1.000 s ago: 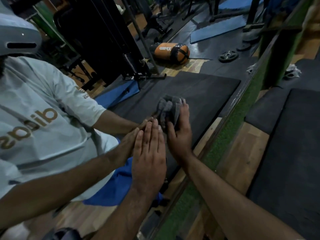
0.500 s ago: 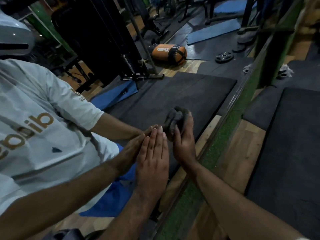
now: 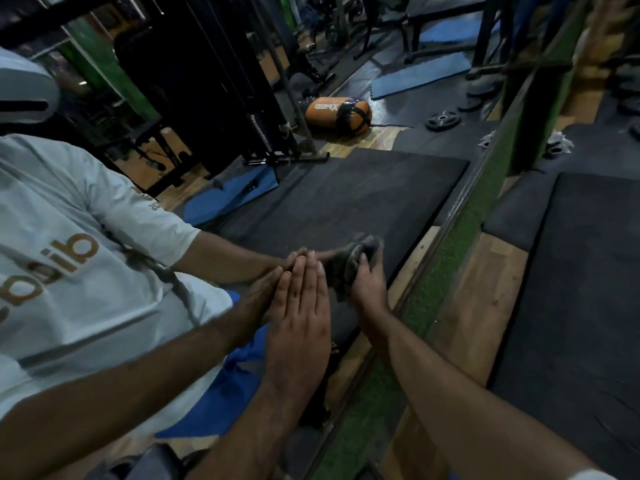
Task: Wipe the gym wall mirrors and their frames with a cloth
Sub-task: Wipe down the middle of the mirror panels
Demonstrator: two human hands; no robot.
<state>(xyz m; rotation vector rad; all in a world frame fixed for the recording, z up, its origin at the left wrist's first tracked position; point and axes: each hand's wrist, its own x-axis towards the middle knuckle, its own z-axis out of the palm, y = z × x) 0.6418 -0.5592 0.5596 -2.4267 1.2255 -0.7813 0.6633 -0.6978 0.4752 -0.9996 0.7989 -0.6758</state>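
- Step in hand: wiping the lower part of the large wall mirror glass (image 3: 346, 202), close to its bottom edge.
- Right hand (image 3: 369, 287) holds a crumpled dark grey cloth (image 3: 349, 263) against the glass; its grip is closed round the wad, fingers curled over the top of it.
- Left hand (image 3: 299, 317) lies flat on the mirror just beside the cloth, fingers straight and together, holding nothing; it meets its own reflection fingertip to fingertip.
- Dark metal mirror frame strip (image 3: 460, 216) runs diagonally just right of the cloth hand, apart from the cloth; a green turf-like band (image 3: 450, 258) runs along it on the floor side.
- The reflection shows the person's white t-shirt with gold lettering (image 3: 69, 258) and an orange and black cylindrical gym bag (image 3: 341, 114) on the floor behind.
- Black rubber floor mat (image 3: 571, 306) lies on the real floor at right, well apart from the hands.
- Progress, as a judgement: the glass near the hands looks dull, too dark to tell clean from dirty; the frame looks not yet wiped at this spot.
- Next move likely calls for sweeping the cloth across the glass towards the frame strip, keeping firm pressure, then running it along the frame edge.
- The flat left hand may leave prints, so its patch likely needs a pass too.
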